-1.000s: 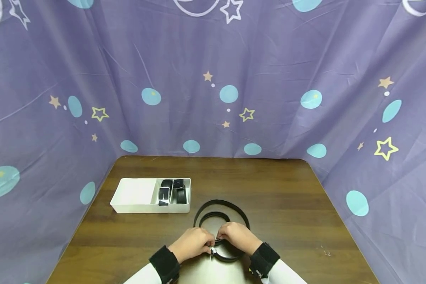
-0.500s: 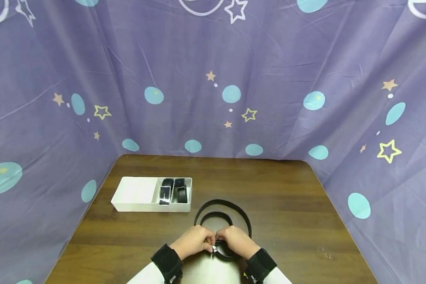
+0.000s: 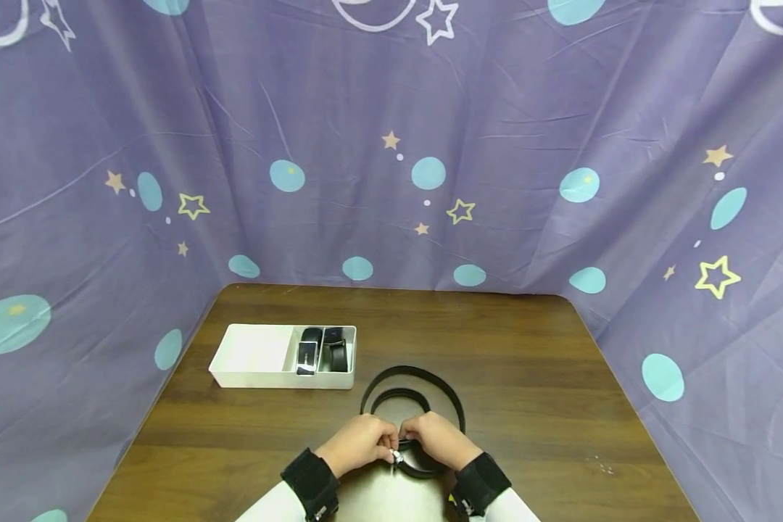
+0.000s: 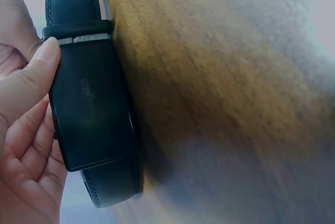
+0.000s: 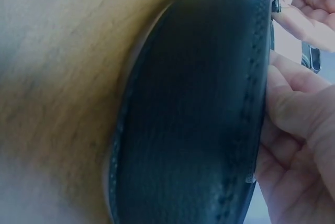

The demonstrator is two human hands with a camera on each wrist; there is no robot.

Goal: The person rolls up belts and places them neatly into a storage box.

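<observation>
A black leather belt [image 3: 412, 371] stands on its edge in loose coils on the wooden table, in front of the person. My left hand [image 3: 360, 444] pinches its buckle, thumb on the front face. In the left wrist view, this dark rectangular plate buckle [image 4: 91, 103] has a faint logo, with a strap loop just above it. Close beside it, my right hand [image 3: 438, 438] holds the strap edge between thumb and fingers. The right wrist view shows the stitched strap [image 5: 193, 103] filling the middle, curving along the table. Part of the inner coil is hidden by the hands.
A white divided box [image 3: 254, 380] stands at the back left. Its right-hand compartments hold a rolled belt with a shiny buckle [image 3: 307, 354] and another rolled black belt [image 3: 336, 351]. A purple patterned curtain [image 3: 339, 94] hangs behind the wooden table [image 3: 528, 362].
The head view has shifted slightly. Both hands stay on the belt; the right fingers came closer to the left ones, then moved slightly away.
</observation>
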